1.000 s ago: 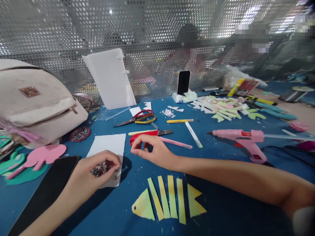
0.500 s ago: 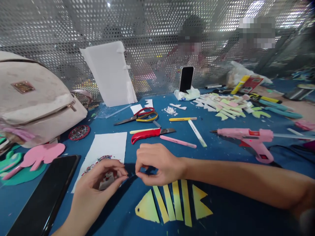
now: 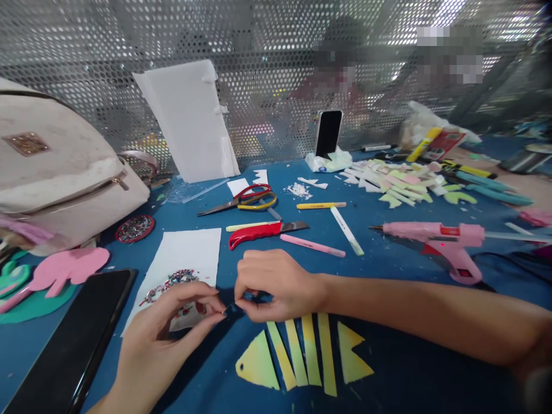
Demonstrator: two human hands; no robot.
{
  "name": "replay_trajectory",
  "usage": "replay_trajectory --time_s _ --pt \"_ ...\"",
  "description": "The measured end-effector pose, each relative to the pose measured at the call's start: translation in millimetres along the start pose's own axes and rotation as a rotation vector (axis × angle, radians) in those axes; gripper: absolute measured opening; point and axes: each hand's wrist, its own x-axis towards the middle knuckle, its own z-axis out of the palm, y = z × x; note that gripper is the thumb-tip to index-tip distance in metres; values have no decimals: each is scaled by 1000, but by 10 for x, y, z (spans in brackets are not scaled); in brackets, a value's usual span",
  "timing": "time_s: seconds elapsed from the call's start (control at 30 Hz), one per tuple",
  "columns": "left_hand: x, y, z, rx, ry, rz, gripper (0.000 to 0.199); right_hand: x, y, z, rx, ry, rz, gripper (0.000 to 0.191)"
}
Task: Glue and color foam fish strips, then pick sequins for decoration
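My left hand (image 3: 172, 330) pinches with thumb and fingertips at the lower left, over the edge of a white sheet (image 3: 190, 247) bearing a heap of small colourful beads (image 3: 181, 278). My right hand (image 3: 276, 286) is curled, its thumb and forefinger pressed together just right of the left fingertips. Something thin and hard to make out spans the small gap between both pinches. Below the right hand lies a yellow-green fish in separate pieces: a head (image 3: 259, 362) with a dark-rimmed hole, several strips (image 3: 311, 356) and a notched tail (image 3: 353, 356).
Beyond my hands lie a red-handled knife (image 3: 259, 232), scissors (image 3: 254, 198) and markers (image 3: 313, 245). A pink glue gun (image 3: 452, 236) and its cable are at right, cut scraps (image 3: 397, 181) behind. At left are a dark phone (image 3: 73, 339), pink cutout (image 3: 71, 267) and backpack (image 3: 64, 172).
The view has shifted slightly. My hands keep nearly the same pose, with the fingertips a little apart, and more of the bead heap shows above my left hand.
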Motion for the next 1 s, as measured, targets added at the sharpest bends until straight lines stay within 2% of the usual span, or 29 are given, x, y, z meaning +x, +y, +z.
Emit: replay_trajectory --time_s 0.4,0.67,1.0 --pt "-7 -15 14 -30 8 24 17 -10 0 16 6 45 -30 11" --pt "-17 -35 11 -25 -8 30 19 -13 4 16 -18 28 -41 12" --pt "-14 12 48 -40 27 52 21 -15 7 30 -87 40 -70 14"
